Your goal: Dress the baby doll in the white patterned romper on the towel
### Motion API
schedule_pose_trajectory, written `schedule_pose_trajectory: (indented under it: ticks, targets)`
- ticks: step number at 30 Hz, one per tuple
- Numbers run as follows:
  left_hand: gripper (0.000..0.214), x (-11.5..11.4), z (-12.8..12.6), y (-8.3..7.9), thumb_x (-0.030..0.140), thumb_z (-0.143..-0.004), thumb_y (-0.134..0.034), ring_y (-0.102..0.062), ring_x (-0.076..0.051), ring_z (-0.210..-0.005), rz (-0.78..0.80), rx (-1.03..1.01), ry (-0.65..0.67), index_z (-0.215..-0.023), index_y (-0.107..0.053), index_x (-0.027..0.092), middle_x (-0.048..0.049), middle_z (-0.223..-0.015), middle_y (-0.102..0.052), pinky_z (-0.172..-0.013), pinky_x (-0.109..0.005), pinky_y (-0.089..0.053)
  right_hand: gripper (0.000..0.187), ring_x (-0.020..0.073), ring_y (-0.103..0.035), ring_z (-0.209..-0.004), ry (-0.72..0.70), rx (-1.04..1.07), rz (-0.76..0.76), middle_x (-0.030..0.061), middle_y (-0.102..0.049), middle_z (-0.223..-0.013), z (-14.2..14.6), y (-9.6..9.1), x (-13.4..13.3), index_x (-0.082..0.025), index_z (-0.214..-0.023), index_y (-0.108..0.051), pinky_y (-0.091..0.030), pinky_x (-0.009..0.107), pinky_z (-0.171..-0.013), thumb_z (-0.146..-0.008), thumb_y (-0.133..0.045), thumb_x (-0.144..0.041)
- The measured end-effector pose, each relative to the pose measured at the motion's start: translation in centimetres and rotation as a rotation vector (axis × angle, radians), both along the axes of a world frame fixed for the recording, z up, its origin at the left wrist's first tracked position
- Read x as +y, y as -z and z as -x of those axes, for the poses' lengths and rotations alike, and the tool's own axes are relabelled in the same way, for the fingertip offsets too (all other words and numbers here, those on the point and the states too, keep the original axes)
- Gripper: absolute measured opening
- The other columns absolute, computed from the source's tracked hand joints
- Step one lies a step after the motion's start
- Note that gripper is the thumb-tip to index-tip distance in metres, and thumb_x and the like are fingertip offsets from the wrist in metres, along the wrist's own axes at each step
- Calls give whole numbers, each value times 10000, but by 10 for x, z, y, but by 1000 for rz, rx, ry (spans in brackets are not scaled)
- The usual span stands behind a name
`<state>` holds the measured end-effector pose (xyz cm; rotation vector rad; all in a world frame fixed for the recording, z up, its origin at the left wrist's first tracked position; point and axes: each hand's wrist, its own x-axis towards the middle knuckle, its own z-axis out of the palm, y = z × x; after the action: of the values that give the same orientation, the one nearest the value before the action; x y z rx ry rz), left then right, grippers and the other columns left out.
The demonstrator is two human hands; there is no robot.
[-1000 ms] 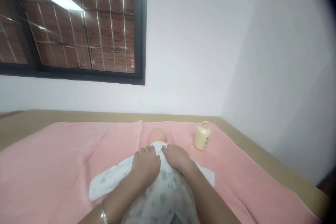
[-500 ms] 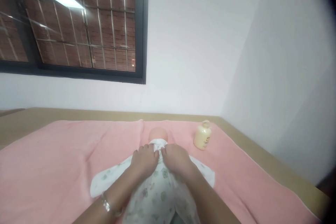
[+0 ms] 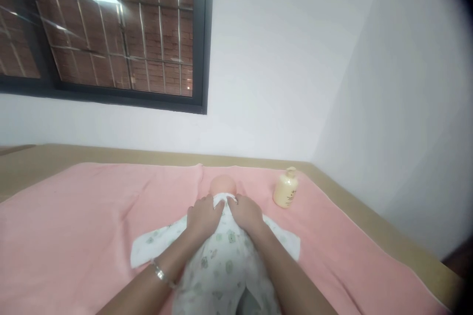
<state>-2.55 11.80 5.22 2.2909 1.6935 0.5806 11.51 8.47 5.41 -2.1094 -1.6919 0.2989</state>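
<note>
A baby doll (image 3: 222,184) lies on a pink blanket, its bald head toward the wall and its face hidden. White baby clothes (image 3: 226,266) with a green and grey print cover its body, sleeves stretched out to both sides. At the collar, just below the head, my left hand (image 3: 204,214) is closed on the left edge of the fabric. My right hand (image 3: 248,212) grips the collar on the other side, thumb close to the left thumb. Both forearms lie along the garment, and the collar is drawn taut between the hands. A silver bracelet (image 3: 159,271) is on my left wrist.
A pale yellow pump bottle (image 3: 286,190) stands on the pink blanket (image 3: 88,226), right of the doll's head. Tan surface edging (image 3: 369,216) shows around the blanket. Behind are a white wall (image 3: 273,69) and a barred window (image 3: 148,34) at upper left.
Both hands have shifted slightly up toward the head, and the collar is spread wider between them. The sleeves have been drawn in a little. The view has tilted slightly.
</note>
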Motion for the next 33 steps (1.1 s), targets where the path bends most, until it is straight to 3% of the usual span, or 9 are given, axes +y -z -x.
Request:
schedule_pose_trajectory:
  ticks: [9,33]
  targets:
    - [417,-1,-2,0,505,-839,-278,-558,-276,-894,-34,21,-23,-866,-540,181,-98,-919,-631,-719,-371,-370,521,228,-585,-801,64,5,-85,97,-656,-873,-2,12,5,-191,-868,-623,-372,296,-653,-879,-224,-525]
    - [404,0,-1,2,513,-841,-290,-554,-267,-898,-39,6,-18,-859,-536,192,-90,-925,-633,-707,-344,-348,525,212,-577,-808,61,-2,-60,92,-649,-879,-2,12,5,-188,-879,-616,-365,283,-659,-886,-209,-519]
